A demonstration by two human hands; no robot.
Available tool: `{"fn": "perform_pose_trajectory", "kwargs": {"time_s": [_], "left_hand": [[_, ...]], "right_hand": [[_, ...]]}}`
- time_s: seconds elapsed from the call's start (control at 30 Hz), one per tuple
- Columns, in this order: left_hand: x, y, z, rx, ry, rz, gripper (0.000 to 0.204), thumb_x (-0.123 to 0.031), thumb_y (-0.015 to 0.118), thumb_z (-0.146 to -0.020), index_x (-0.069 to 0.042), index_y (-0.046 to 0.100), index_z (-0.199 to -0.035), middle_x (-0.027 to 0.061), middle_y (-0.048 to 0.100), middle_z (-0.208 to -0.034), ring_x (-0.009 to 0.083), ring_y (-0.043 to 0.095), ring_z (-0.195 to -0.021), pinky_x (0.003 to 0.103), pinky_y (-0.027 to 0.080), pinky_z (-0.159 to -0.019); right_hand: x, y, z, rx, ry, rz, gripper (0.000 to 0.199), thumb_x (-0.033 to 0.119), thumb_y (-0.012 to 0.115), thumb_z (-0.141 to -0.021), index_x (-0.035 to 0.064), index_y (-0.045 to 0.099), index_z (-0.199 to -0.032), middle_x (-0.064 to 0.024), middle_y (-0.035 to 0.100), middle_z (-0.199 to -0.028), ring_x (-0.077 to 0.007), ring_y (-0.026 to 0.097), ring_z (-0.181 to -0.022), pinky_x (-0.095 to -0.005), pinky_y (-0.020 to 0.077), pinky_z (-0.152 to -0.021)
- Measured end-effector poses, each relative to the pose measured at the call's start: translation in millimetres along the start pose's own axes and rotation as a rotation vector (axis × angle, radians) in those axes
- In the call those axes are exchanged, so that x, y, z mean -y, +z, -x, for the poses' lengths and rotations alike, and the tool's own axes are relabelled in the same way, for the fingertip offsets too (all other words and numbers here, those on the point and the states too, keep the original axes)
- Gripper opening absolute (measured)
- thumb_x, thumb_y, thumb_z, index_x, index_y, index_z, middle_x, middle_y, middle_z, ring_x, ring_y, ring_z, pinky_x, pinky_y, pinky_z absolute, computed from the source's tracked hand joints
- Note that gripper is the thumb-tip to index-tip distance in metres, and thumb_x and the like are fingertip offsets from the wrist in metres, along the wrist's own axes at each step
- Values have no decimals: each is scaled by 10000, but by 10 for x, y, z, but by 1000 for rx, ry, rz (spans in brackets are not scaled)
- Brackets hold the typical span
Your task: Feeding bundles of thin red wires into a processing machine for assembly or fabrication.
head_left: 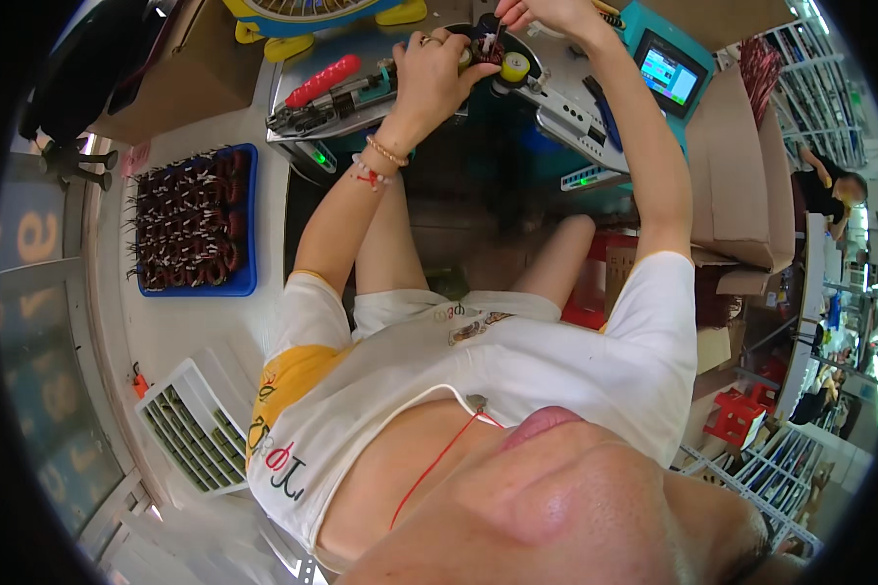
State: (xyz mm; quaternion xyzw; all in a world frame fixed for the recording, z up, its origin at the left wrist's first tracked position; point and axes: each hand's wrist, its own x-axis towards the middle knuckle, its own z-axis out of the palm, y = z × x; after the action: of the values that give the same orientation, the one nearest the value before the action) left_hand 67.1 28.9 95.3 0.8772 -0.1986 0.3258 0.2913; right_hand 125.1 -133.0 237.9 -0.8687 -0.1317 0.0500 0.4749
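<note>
My left hand reaches over a bench machine, its thumb and fingers curled around a small reddish-brown wire-wound coil. The coil sits between yellow rollers on the machine. Above and to the right, my right hand is partly cut off by the upper edge. Its fingertips come together over the coil, at a thin dark piece too small to name. Beside my left wrist lies a red ribbed handle on a metal clamp mechanism.
A blue tray of several wound coils lies on the white table at left. Below it stands a white slatted crate. A teal control box with a screen is at upper right, next to cardboard boxes. A person is far right.
</note>
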Motion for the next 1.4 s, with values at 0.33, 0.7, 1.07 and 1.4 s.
{"fn": "perform_pose_trajectory", "kwargs": {"time_s": [0.33,0.7,1.07,1.4], "left_hand": [[-55,25,135,-355,46,-16,508,-289,823,-765,-46,605,-1154,156,571,-1182,378,526,-1111,493,403,-959],[15,772,798,58,-363,571,414,-324,613,-960,38,596,-1160,228,661,-1109,279,633,-886,341,493,-811],[75,-61,-560,500,-930,2334,194,-136,457,-1007,16,566,-952,127,627,-861,246,640,-749,397,556,-790],[-74,-404,-38,-117,213,-50,390,-334,783,-795,-87,642,-1062,124,654,-989,327,587,-1017,478,403,-860]], "right_hand": [[235,-532,117,758,-96,492,666,173,701,-789,26,459,-1392,-130,665,-1018,-236,653,-938,-363,541,-700],[-267,-354,2335,672,-24,380,331,165,657,-907,12,594,-1194,-170,663,-950,-341,635,-882,-396,508,-776],[-254,-244,1966,594,-207,424,292,188,669,-914,16,626,-1146,-140,672,-922,-288,647,-847,-362,508,-762],[-211,362,779,-145,-597,749,432,194,647,-879,91,526,-1281,-156,686,-900,-346,676,-825,-438,524,-686]]}}
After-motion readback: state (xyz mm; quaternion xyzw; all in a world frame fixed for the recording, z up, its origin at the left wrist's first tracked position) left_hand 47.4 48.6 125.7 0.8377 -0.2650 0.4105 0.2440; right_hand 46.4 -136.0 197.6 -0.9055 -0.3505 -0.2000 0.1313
